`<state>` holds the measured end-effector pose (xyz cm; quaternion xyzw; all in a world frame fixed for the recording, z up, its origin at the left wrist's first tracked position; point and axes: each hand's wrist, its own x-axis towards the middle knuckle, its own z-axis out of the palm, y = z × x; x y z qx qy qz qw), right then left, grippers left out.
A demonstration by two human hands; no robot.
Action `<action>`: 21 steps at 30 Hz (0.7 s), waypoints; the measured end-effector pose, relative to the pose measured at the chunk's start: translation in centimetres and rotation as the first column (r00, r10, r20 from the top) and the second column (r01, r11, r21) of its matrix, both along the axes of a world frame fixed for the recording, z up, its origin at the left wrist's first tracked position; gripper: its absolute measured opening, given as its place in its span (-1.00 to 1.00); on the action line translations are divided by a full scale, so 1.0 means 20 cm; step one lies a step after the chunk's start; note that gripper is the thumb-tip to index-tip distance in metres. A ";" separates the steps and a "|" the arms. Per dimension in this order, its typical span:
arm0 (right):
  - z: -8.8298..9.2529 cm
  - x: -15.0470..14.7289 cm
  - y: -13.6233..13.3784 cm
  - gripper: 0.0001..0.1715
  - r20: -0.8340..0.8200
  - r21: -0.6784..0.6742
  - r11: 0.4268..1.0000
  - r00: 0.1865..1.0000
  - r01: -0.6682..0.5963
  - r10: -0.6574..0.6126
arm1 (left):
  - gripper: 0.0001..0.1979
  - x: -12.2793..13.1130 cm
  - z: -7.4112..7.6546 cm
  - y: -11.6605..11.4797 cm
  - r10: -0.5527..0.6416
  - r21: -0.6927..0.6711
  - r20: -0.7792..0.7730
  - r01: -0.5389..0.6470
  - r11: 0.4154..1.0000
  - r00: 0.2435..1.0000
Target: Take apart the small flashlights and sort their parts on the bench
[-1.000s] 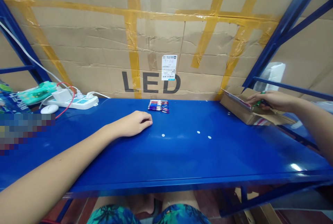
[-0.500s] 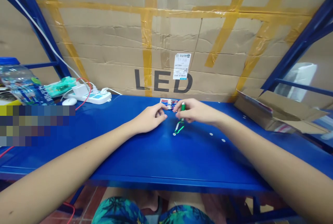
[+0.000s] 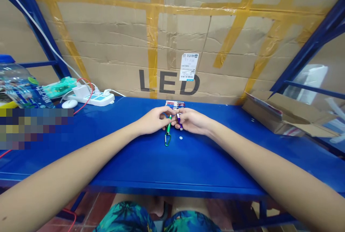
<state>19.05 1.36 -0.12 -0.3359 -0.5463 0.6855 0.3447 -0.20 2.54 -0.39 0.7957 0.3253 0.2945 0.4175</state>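
My left hand (image 3: 152, 120) and my right hand (image 3: 192, 121) meet at the middle of the blue shelf (image 3: 134, 156). The left hand's fingers pinch a small green flashlight (image 3: 168, 128) whose green carabiner clip (image 3: 167, 139) lies on the shelf. The right hand's fingers are closed on a small purple flashlight (image 3: 179, 120). Just behind both hands lies a row of several small flashlights (image 3: 175, 103), side by side against the cardboard wall.
An open cardboard box (image 3: 283, 115) sits at the right. A white power strip (image 3: 91, 99) with plugs and a red cable, a white mouse (image 3: 67, 103), a green packet (image 3: 59, 86) and a water bottle (image 3: 18, 88) stand at the left. Small white dots (image 3: 180, 138) lie on the shelf.
My right hand came from the box at the right with the green flashlight to the middle. The left hand now holds the green one, and the right hand holds a purple one.
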 end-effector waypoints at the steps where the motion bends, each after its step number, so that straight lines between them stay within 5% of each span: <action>1: -0.01 0.01 0.00 -0.55 0.000 0.002 1.000 1.000 -0.005 0.005 | -0.75 0.00 0.00 0.00 0.004 -0.002 -0.014 -0.005 1.000 1.000; 8: -0.03 0.10 0.01 -0.42 0.031 0.105 0.994 0.999 -0.016 0.013 | -0.80 0.00 0.02 -0.01 0.067 -0.085 0.059 -0.062 0.994 0.996; 14: -0.04 0.13 0.01 -0.55 0.092 0.300 0.954 0.995 0.015 -0.045 | -0.84 -0.01 0.03 0.00 0.135 -0.023 -0.018 -0.135 0.991 0.991; 18: -0.04 0.11 0.00 -0.66 0.130 0.343 0.939 0.990 0.002 -0.049 | -0.86 -0.02 0.01 0.02 0.204 0.109 -0.119 -0.192 0.975 0.972; 21: -0.05 0.10 0.00 -0.69 0.145 0.370 0.929 0.986 0.024 -0.083 | -0.83 -0.02 0.01 0.02 0.204 0.081 -0.103 -0.196 0.977 0.974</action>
